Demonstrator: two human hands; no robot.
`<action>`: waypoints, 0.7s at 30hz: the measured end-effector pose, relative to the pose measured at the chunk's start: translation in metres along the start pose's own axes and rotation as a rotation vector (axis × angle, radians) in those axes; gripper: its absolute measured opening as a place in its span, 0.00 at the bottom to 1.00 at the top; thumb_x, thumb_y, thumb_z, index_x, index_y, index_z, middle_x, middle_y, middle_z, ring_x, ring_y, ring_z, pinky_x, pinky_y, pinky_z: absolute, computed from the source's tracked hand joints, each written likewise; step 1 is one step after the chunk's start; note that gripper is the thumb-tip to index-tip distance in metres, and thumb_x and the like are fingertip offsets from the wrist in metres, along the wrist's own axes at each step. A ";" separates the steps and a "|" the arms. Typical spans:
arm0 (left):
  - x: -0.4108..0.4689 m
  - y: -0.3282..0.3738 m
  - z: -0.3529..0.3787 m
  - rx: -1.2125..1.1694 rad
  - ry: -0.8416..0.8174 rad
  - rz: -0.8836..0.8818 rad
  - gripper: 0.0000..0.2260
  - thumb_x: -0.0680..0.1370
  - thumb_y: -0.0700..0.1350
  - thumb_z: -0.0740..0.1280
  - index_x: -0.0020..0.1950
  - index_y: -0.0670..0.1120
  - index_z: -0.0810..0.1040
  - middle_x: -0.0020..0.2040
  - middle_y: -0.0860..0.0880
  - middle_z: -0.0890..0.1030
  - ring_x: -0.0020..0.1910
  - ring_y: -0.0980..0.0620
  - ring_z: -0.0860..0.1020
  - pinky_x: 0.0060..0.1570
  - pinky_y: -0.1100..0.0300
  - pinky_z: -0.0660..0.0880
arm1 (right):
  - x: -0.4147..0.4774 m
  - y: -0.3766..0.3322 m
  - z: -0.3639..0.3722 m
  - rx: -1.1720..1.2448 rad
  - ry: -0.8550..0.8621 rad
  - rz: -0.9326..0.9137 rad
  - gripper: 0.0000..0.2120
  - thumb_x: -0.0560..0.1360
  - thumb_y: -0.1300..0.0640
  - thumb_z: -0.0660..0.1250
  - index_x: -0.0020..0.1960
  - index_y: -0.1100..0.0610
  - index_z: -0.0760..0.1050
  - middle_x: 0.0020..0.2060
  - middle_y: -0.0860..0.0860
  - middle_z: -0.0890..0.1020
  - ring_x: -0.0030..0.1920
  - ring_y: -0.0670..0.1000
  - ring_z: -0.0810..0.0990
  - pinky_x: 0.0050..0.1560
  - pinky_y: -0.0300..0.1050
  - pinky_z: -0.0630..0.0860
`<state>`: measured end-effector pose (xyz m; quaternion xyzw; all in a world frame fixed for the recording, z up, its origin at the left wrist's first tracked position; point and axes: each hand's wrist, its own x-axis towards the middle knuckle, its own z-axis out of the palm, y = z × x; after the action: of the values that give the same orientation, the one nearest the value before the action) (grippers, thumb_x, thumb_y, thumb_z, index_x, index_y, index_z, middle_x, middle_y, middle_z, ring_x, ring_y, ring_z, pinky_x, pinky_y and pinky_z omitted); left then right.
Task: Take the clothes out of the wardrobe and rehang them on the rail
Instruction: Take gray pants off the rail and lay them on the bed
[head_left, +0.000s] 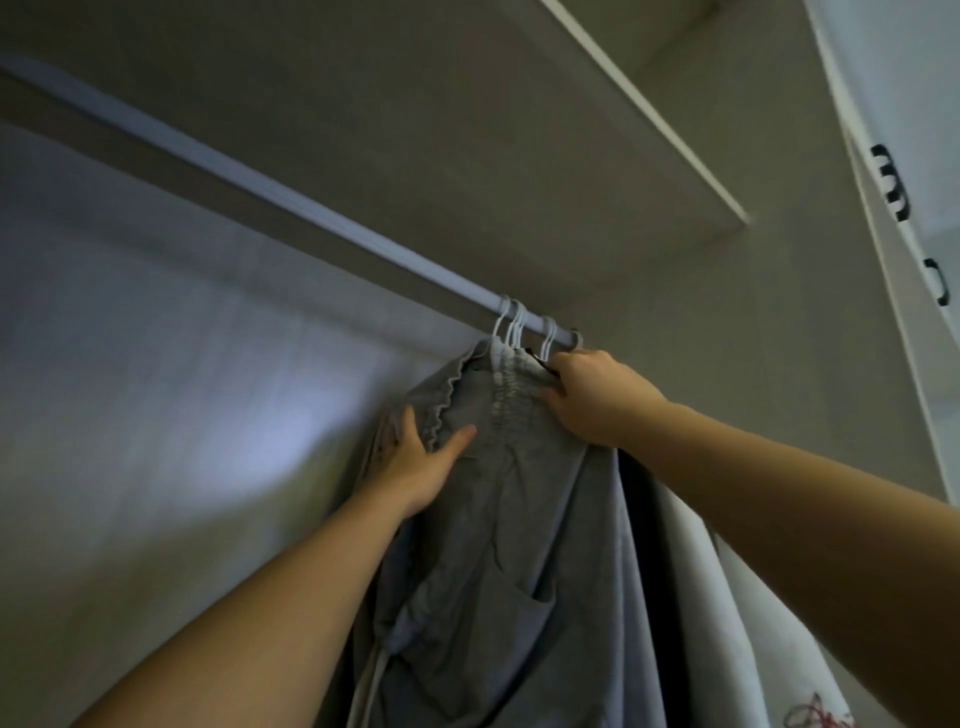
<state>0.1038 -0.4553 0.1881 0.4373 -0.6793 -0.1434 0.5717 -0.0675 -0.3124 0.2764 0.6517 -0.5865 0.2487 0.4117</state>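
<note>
**View upward into the wardrobe (156, 364).** A pale rail (291, 192) ran from upper left down to right of centre. Several white hanger hooks (519, 330) sat bunched over it near its right end.

The clothes hung from these hooks:
- A grey garment (519, 545) hung in front, with a scalloped edge near its top and a pocket lower down.
- A dark garment (641, 519) hung just behind it, visible only as a narrow strip.
- A white garment (711, 587) hung farthest right, with a red pattern near the lower edge of the view.

The left hand (415, 460) gripped the left edge of the grey garment. Its thumb lay across the front of the cloth and its fingers curled round the far side of the fold.

The right hand (592, 397) was closed on the gathered top of the grey garment, just below the hooks. The knuckles hid its fingertips, so it could not be told whether they also held a hanger.

Above was a shelf (649, 119) with a white front edge. At far right stood a white cabinet door (914, 104) with black handles (893, 184).
</note>
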 end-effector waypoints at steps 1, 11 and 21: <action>-0.001 -0.001 0.002 -0.039 -0.048 -0.010 0.51 0.68 0.77 0.62 0.82 0.55 0.42 0.82 0.48 0.48 0.80 0.43 0.53 0.77 0.45 0.54 | 0.004 -0.001 0.002 -0.015 -0.006 0.016 0.13 0.81 0.50 0.58 0.57 0.58 0.74 0.54 0.57 0.77 0.52 0.61 0.77 0.49 0.52 0.76; -0.011 0.004 0.011 -0.094 -0.187 0.012 0.65 0.50 0.85 0.62 0.81 0.59 0.44 0.81 0.49 0.55 0.78 0.43 0.60 0.75 0.41 0.60 | 0.013 -0.014 0.006 0.091 0.153 0.129 0.06 0.79 0.61 0.57 0.48 0.60 0.72 0.45 0.58 0.74 0.42 0.62 0.72 0.42 0.50 0.69; -0.033 0.048 0.003 0.118 0.003 0.211 0.52 0.69 0.78 0.56 0.82 0.51 0.41 0.82 0.51 0.44 0.81 0.46 0.45 0.78 0.43 0.46 | -0.014 0.021 -0.028 0.129 0.354 0.045 0.11 0.79 0.53 0.55 0.50 0.57 0.74 0.48 0.61 0.79 0.47 0.66 0.77 0.42 0.51 0.72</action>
<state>0.0791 -0.4033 0.1994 0.3965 -0.7278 -0.0414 0.5580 -0.0861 -0.2813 0.2855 0.6095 -0.5022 0.4059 0.4600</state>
